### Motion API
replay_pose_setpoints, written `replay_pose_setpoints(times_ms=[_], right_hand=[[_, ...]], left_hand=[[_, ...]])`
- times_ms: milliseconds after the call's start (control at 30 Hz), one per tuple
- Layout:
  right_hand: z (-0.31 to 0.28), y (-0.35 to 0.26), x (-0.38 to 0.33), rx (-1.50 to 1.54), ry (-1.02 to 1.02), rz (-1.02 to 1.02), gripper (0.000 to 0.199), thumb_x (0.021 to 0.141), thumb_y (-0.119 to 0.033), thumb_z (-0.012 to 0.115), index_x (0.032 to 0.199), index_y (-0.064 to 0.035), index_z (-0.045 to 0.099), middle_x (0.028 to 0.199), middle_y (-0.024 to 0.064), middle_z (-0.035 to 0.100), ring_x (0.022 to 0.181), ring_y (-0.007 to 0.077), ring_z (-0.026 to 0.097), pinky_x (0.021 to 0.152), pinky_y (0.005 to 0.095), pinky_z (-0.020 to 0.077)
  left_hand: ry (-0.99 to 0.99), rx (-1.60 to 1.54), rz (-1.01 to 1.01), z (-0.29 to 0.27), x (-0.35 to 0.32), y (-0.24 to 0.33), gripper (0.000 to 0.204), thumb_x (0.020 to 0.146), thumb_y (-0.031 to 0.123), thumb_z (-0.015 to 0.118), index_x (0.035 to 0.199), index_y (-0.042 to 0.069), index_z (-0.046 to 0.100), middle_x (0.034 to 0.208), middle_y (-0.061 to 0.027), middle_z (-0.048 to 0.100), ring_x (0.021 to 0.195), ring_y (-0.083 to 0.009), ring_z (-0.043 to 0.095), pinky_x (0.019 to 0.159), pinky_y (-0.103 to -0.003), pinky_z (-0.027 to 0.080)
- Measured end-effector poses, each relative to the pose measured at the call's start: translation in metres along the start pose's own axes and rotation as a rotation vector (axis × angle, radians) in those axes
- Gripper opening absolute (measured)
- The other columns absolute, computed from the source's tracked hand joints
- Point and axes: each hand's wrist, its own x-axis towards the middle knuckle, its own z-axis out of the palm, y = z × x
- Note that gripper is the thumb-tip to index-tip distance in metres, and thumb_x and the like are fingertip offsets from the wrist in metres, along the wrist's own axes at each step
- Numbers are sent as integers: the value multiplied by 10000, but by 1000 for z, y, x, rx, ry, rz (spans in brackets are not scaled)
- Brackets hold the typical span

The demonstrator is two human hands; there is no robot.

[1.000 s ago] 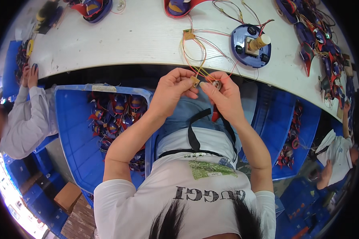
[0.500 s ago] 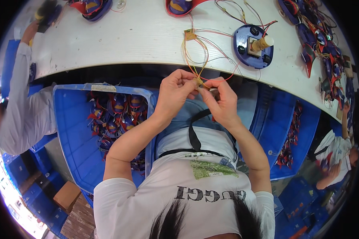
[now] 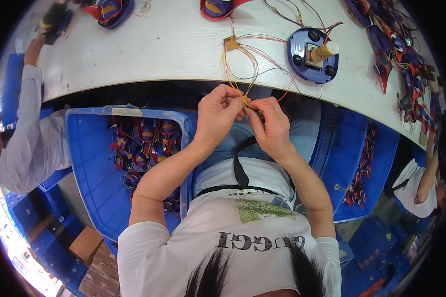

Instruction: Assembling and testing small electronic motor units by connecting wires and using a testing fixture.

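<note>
A pale label strip [image 3: 125,112] sits on the blue crate's [image 3: 91,163] far rim.

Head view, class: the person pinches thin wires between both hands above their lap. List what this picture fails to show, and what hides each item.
- What the left hand and right hand pinch: covered by the fingertips, too small.
- Wires: too thin to trace each one's ends.
- Blue round base: its underside faces the white table.
- Blue bin: parts partly covered by the left forearm.
</note>
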Motion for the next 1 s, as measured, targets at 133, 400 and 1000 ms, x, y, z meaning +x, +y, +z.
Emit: replay_pose_setpoints(times_ms=[133,400,1000], right_hand=[[2,2,-2,-19,7,-62,192,778,75,644,953,22,586,878,85,579,665,168,510,559,260,426],[3,-4,-5,181,-12,242,163,814,42,630,970,14,592,857,85,582,683,160,524,588,259,441],[1,-7,-8,691,57,760,134,893,-65,601,1001,13,608,870,33,614,707,78,484,627,197,417]], left_hand=[[10,2,7,1,-1,-3,96,851,2,580,941,-26,593,809,-86,639,641,-101,565,607,-199,493],[8,50,51,1,-1,-2,93,848,-11,570,937,-30,592,818,-86,636,636,-100,558,604,-198,490],[-42,89,62,3,-4,-5,87,873,4,572,952,-23,594,820,-73,628,637,-99,561,621,-203,493]])
